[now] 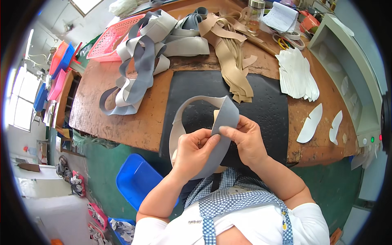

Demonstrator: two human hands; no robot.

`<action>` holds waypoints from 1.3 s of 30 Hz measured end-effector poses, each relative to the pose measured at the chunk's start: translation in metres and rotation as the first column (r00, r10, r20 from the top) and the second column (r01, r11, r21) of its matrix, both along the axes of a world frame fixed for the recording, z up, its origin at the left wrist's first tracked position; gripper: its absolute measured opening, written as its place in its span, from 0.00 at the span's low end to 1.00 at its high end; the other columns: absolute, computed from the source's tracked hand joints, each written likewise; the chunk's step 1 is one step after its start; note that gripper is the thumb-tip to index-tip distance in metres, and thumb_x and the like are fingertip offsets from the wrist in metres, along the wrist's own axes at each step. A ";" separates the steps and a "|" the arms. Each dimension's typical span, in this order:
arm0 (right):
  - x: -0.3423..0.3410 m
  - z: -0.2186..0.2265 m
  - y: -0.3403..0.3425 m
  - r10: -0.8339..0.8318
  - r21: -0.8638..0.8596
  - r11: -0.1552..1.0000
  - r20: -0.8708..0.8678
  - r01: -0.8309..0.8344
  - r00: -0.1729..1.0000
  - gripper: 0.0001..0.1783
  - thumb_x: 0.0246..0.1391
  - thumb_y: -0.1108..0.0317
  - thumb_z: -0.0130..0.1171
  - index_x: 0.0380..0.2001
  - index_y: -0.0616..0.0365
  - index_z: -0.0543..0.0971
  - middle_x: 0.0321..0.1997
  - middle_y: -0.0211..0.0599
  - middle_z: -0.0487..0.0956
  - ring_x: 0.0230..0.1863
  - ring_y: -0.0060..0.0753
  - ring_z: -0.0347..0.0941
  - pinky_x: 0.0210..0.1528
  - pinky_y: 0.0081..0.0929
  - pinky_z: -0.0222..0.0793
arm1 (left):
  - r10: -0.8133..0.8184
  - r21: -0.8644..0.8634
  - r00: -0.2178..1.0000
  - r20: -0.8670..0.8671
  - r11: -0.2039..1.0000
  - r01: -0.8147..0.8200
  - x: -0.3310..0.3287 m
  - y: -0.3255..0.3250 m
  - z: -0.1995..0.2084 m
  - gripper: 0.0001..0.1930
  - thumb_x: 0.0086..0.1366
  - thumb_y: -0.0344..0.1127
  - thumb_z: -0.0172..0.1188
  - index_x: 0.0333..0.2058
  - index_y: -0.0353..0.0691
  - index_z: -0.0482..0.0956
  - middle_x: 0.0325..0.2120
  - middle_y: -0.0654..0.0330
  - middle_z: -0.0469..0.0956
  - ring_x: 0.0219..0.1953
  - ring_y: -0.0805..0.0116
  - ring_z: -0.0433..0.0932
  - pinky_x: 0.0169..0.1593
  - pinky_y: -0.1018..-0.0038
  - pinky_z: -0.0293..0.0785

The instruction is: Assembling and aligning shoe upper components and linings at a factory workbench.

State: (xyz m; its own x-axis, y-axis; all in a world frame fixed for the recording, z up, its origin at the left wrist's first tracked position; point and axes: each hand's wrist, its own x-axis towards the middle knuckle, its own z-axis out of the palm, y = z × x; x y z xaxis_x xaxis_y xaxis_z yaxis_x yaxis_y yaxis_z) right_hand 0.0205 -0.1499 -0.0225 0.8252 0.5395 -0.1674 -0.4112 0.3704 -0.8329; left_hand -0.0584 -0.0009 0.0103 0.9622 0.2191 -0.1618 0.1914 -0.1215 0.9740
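A grey-blue strip of leather-like material (227,118), paler on its inner face, is bent into a loop above the black mat (261,122). My left hand (195,150) pinches the strip's edge between thumb and fingers. Close beside it, my right hand (249,141) grips the same strip, thumb pressed on the blue side and fingers behind. Between the thumbs the material is partly covered, so I cannot see whether two ends overlap there. Just beyond the loop, a bundle of tan strips (233,77) reaches onto the mat.
Grey and white strips (143,65) hang in curls on the wooden table (98,90), beside a pink basket (107,38). White cut pieces (297,73) lie stacked at right, near a grey cabinet (359,81). A glass jar (255,16) stands behind. Below is a blue bin (136,179).
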 end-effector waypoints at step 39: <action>0.057 0.009 0.015 -0.078 0.206 0.974 -0.103 0.098 0.992 0.13 0.56 0.76 0.61 0.43 0.58 0.71 0.44 0.44 0.81 0.46 0.33 0.80 0.50 0.28 0.76 | 0.087 -0.096 0.994 0.067 0.992 -0.080 -0.034 -0.040 -0.029 0.09 0.63 0.24 0.64 0.40 0.29 0.77 0.30 0.61 0.83 0.31 0.80 0.80 0.34 0.83 0.75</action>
State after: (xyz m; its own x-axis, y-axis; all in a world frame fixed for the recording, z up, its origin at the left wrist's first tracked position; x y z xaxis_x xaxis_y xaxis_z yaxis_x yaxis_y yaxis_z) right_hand 0.0775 -0.1346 -0.0134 0.8569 0.4971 -0.1368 -0.4417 0.5710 -0.6919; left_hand -0.0926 -0.0410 -0.0191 0.9509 0.2865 -0.1174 0.1273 -0.0161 0.9917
